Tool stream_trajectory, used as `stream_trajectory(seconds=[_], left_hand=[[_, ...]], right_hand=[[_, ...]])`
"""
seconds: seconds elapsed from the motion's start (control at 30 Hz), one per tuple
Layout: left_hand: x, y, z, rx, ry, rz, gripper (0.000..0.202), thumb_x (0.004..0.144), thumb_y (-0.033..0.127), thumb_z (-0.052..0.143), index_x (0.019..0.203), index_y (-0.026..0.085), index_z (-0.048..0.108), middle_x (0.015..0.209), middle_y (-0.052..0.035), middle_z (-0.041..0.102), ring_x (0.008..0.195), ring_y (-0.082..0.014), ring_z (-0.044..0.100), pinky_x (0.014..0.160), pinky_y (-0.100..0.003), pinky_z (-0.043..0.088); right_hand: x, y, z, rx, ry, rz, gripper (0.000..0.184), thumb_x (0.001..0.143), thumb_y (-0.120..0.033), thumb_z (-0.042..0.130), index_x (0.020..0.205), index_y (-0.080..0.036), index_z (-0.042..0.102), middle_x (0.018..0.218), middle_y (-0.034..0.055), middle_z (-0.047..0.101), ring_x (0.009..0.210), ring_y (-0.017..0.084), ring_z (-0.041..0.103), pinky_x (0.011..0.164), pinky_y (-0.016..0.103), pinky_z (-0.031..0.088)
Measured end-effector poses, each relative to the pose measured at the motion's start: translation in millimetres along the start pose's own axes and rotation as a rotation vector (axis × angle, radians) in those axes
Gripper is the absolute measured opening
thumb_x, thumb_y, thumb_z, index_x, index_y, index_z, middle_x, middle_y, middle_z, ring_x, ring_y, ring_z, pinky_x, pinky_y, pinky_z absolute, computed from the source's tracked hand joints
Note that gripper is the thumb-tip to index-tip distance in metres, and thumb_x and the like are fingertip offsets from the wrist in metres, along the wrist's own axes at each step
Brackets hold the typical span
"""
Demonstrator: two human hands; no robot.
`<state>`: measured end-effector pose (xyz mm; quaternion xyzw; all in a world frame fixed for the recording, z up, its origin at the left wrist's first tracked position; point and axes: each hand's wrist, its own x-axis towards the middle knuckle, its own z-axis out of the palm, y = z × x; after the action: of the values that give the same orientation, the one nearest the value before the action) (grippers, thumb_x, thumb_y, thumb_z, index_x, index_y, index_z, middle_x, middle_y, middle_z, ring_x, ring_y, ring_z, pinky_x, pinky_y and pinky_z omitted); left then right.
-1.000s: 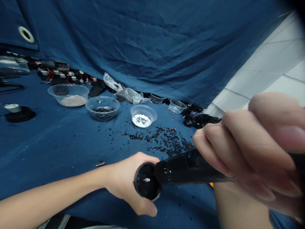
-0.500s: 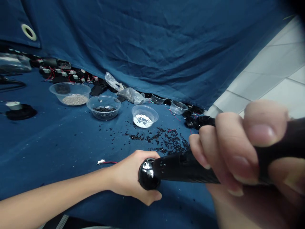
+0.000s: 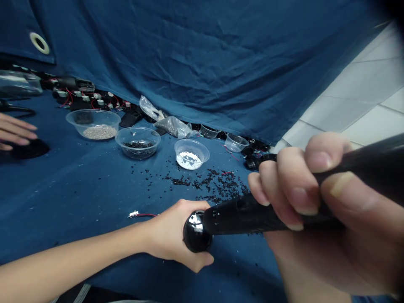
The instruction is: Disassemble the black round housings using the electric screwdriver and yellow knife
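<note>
A matte black tube point(image 3: 252, 215) runs across the lower middle of my view and ends in a glossy black rounded cap point(image 3: 197, 231). My left hand point(image 3: 172, 233) wraps around the tube's end, just behind the cap. My right hand point(image 3: 299, 189) grips the tube farther along, with its fingers curled over the body. The tube's far end passes out of the picture at the right edge. Both hands hold it above the blue cloth.
Several clear plastic bowls point(image 3: 138, 143) hold pale, black and white granules, with black granules point(image 3: 214, 187) spilled in front. A co-worker's hand point(image 3: 14, 131) rests on a black disc point(image 3: 33, 148) at the left. Black parts with red wires point(image 3: 72, 86) line the back.
The tube has tilted, its far end rising at the right, and my right hand has shifted along it. A co-worker's hand has come in at the left, over the black disc.
</note>
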<state>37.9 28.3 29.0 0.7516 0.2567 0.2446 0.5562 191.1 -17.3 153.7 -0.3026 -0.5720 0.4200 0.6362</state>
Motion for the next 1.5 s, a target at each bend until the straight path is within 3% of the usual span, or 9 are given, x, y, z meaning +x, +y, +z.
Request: stream_trajectory(seconds=[0.1, 0.2, 0.27, 0.4, 0.73, 1.0, 1.27, 1.37, 1.5], left_hand=[[0.9, -1.0, 0.3, 0.004, -0.002, 0.007, 0.038, 0.055, 0.024, 0.079, 0.085, 0.016, 0.058, 0.077, 0.0023, 0.057, 0.068, -0.0140, 0.048, 0.060, -0.023, 0.040], [1.0, -3.6, 1.0, 0.013, 0.016, 0.014, 0.036, 0.054, 0.022, 0.079, 0.082, 0.016, 0.057, 0.077, 0.0026, 0.055, 0.067, -0.0134, 0.046, 0.059, -0.023, 0.039], [0.4, -5.6, 1.5, 0.020, 0.023, 0.014, 0.036, 0.055, 0.022, 0.079, 0.083, 0.017, 0.057, 0.076, 0.0033, 0.054, 0.066, -0.0127, 0.045, 0.057, -0.022, 0.038], [0.0, -7.6, 1.7, 0.010, 0.017, 0.008, 0.037, 0.054, 0.020, 0.079, 0.081, 0.017, 0.054, 0.072, 0.0055, 0.052, 0.063, -0.0110, 0.043, 0.056, -0.021, 0.037], [0.9, -4.0, 0.3, 0.023, 0.015, 0.013, 0.037, 0.054, 0.020, 0.079, 0.084, 0.016, 0.057, 0.074, 0.0042, 0.054, 0.065, -0.0119, 0.044, 0.057, -0.022, 0.037], [1.9, -6.6, 0.9, -0.009, 0.012, 0.038, 0.034, 0.056, 0.019, 0.078, 0.077, 0.018, 0.051, 0.065, 0.0067, 0.051, 0.057, -0.0097, 0.043, 0.049, -0.020, 0.035], [0.6, -5.7, 1.6, 0.000, 0.031, 0.021, 0.033, 0.056, 0.017, 0.077, 0.076, 0.018, 0.051, 0.065, 0.0060, 0.053, 0.058, -0.0102, 0.045, 0.050, -0.020, 0.035], [1.0, -7.9, 2.3, 0.005, 0.030, 0.032, 0.033, 0.057, 0.021, 0.077, 0.079, 0.018, 0.052, 0.067, 0.0054, 0.054, 0.061, -0.0121, 0.048, 0.054, -0.021, 0.040], [0.7, -11.4, 1.9, 0.040, 0.030, 0.022, 0.034, 0.058, 0.022, 0.076, 0.085, 0.018, 0.055, 0.073, 0.0034, 0.056, 0.072, -0.0168, 0.053, 0.067, -0.026, 0.047]], right_hand=[[-2.3, 2.3, 0.6, 0.015, 0.038, -0.033, 0.028, 0.074, -0.027, 0.081, 0.070, -0.023, 0.053, 0.050, -0.0078, 0.052, 0.039, 0.007, 0.044, 0.039, 0.025, 0.042], [-5.3, 5.6, -1.5, 0.064, -0.050, -0.110, 0.017, 0.079, -0.025, 0.078, 0.084, -0.025, 0.062, 0.069, -0.0042, 0.064, 0.059, 0.011, 0.060, 0.056, 0.025, 0.056], [-4.1, 5.8, -1.5, 0.094, -0.096, -0.096, 0.017, 0.079, -0.024, 0.078, 0.082, -0.026, 0.062, 0.070, -0.0049, 0.065, 0.063, 0.011, 0.062, 0.061, 0.022, 0.058], [1.2, 2.8, 3.8, 0.137, -0.020, -0.048, 0.028, 0.074, -0.018, 0.082, 0.068, -0.023, 0.055, 0.052, -0.0105, 0.053, 0.046, 0.007, 0.055, 0.048, 0.019, 0.054], [-1.6, 4.4, 10.2, 0.007, 0.100, -0.038, 0.037, 0.074, -0.019, 0.082, 0.064, -0.021, 0.046, 0.047, -0.0116, 0.049, 0.041, 0.006, 0.044, 0.043, 0.023, 0.043], [-6.9, 13.6, 2.9, 0.102, -0.037, -0.154, 0.016, 0.085, -0.017, 0.073, 0.084, -0.023, 0.058, 0.064, -0.0096, 0.061, 0.058, 0.009, 0.059, 0.061, 0.028, 0.055], [-3.3, 16.5, -1.1, 0.116, -0.063, -0.131, 0.023, 0.080, -0.024, 0.078, 0.077, -0.021, 0.055, 0.061, -0.0078, 0.056, 0.052, 0.008, 0.052, 0.051, 0.026, 0.049], [-4.4, 19.4, -3.1, 0.126, -0.133, -0.153, 0.022, 0.080, -0.024, 0.079, 0.087, -0.023, 0.058, 0.067, -0.0074, 0.059, 0.056, 0.010, 0.055, 0.053, 0.028, 0.051], [-6.7, 22.6, -3.9, 0.121, -0.143, -0.168, 0.017, 0.085, -0.025, 0.074, 0.086, -0.022, 0.057, 0.067, -0.0064, 0.058, 0.057, 0.009, 0.054, 0.056, 0.028, 0.051]])
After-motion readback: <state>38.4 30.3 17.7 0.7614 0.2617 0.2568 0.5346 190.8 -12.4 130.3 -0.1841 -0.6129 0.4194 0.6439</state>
